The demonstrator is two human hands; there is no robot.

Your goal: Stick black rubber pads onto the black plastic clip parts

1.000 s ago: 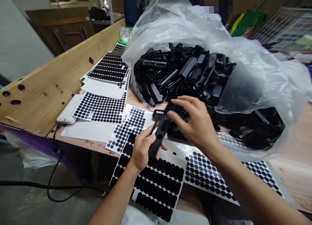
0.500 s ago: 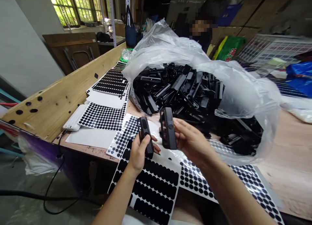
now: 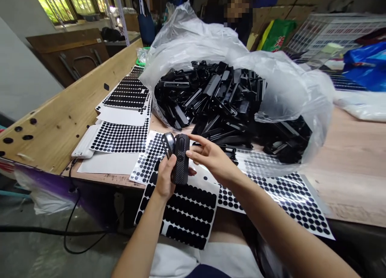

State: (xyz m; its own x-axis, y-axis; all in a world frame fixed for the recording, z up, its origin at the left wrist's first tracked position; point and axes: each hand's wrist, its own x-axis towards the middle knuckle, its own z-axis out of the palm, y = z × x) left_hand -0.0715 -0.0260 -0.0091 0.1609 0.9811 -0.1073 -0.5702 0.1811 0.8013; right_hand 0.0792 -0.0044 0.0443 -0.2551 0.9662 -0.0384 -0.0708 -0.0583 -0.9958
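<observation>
Close together over the front of the table are two black plastic parts. The nearer black plastic part (image 3: pixel 181 165) is upright, with a woven-look texture and an oblong slot near its top. Behind it, to the left, shows the glossy top of a second black plastic part (image 3: pixel 169 141). My left hand (image 3: pixel 165 177) is closed around the lower left of the pair, its thumb against them. My right hand (image 3: pixel 212 155) pinches the right edge of the nearer part. Beneath lies a sheet of large black stickers (image 3: pixel 193 211).
A clear plastic bag (image 3: pixel 208 39) full of black plastic parts (image 3: pixel 211 89) lies open behind my hands. Sheets of round black dots (image 3: pixel 120 137) lie left and right. A white box with a cable (image 3: pixel 86 143) sits by the wooden side board (image 3: pixel 69 101). A person (image 3: pixel 238 17) is across the table.
My right hand has moved left, bringing its black part against the one in my left hand. The camera view has shifted, so the bag and table appear higher.
</observation>
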